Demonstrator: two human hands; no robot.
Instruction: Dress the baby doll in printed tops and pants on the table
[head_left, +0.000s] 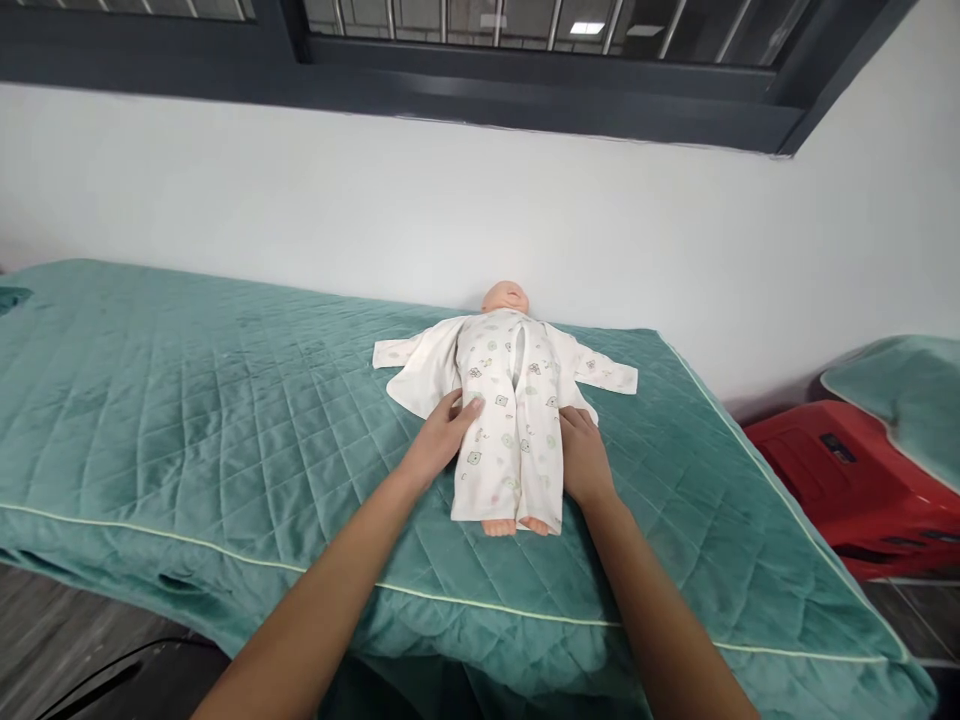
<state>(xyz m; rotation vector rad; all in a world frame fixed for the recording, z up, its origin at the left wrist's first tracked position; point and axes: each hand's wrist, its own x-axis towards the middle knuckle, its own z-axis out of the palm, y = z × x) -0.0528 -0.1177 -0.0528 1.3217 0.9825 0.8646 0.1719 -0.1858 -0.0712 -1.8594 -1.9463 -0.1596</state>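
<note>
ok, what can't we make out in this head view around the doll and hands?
Head view only.
- Right hand: fingertips tucked at the edge of the romper, so grip unclear.
- Left hand: palm side hidden; fingers lie flat on romper.
- Doll: torso, arms covered by romper.
- Romper print: too small.
- Red object: cut by right edge, partly under teal cloth.
</note>
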